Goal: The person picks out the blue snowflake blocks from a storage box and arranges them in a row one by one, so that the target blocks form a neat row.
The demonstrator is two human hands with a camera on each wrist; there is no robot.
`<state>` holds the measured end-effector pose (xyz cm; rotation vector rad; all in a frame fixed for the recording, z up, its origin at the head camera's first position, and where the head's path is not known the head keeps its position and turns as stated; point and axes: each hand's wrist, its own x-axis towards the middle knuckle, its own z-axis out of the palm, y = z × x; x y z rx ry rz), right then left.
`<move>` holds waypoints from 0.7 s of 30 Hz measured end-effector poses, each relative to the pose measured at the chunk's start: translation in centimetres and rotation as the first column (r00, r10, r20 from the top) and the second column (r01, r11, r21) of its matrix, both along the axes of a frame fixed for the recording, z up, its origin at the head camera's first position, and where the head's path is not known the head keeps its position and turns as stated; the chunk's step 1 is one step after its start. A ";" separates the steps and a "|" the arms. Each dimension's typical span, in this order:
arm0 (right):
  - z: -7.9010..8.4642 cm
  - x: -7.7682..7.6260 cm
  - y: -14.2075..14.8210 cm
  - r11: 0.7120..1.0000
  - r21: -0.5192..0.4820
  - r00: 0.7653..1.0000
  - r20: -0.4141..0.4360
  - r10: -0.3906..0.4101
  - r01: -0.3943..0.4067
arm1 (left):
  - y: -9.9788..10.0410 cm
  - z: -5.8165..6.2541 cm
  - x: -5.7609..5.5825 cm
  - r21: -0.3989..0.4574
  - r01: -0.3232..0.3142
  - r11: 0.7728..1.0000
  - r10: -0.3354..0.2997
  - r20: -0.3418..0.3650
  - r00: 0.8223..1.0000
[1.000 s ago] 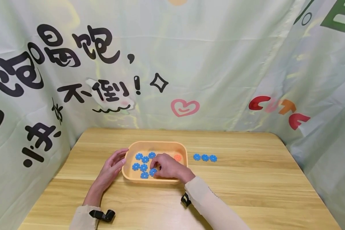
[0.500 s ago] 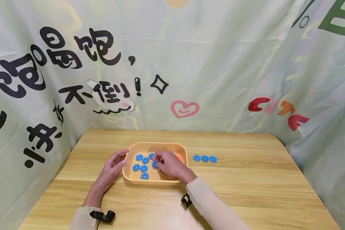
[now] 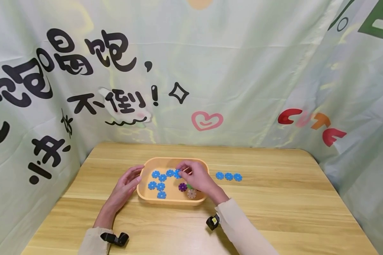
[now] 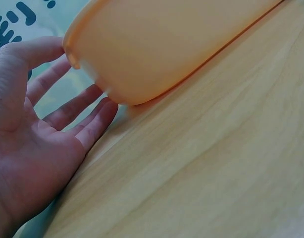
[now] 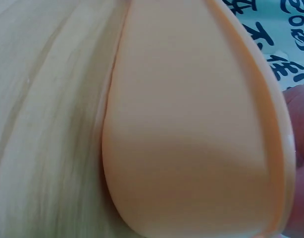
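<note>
My right hand [image 3: 196,176] is over the orange plastic basket [image 3: 156,201], thumb and fingers pinching a blue snowflake disc [image 3: 177,174], a notched toy building piece. Just left of it lies another blue disc [image 3: 170,173]. Several more blue discs [image 3: 160,186] lie in the basket's left half. Below the right hand are a purple disc [image 3: 182,187], a pale pink disc [image 3: 192,193] and a partly covered green disc [image 3: 189,186]. My left hand [image 3: 126,187] rests against the basket's left end; in the left wrist view its relaxed fingers [image 4: 100,119] touch the outer wall.
Three blue discs [image 3: 228,176] lie in a row on the wooden table [image 3: 274,202], right of the basket. Behind the table hangs a printed cloth [image 3: 242,88]. A black wrist camera [image 3: 115,239] sits at the left sleeve, another [image 3: 212,222] at the right.
My right hand has carried a blue disc from the basket's front middle toward the back, slightly right. The purple, green and pink discs have come into view. The left hand stays in place.
</note>
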<state>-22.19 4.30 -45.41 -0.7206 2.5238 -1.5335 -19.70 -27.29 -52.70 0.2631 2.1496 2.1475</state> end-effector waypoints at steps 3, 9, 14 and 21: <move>0.2 0.3 0.5 0.999 -0.040 1.000 -0.008 -0.008 0.008 | 0.0 0.1 0.1 -0.004 -0.011 1.000 0.011 0.005 1.000; 0.6 0.7 1.6 0.994 -0.100 0.999 -0.015 -0.043 0.041 | 0.0 0.2 0.1 -0.004 -0.018 1.000 0.018 0.011 1.000; 0.4 1.0 2.6 0.987 -0.133 0.996 0.014 -0.086 0.087 | 0.0 0.1 0.0 -0.001 -0.016 1.000 0.016 0.010 1.000; 0.9 1.8 4.0 0.977 -0.166 0.990 0.045 -0.131 0.136 | 0.1 0.0 -0.1 0.018 -0.003 1.000 0.003 0.000 1.000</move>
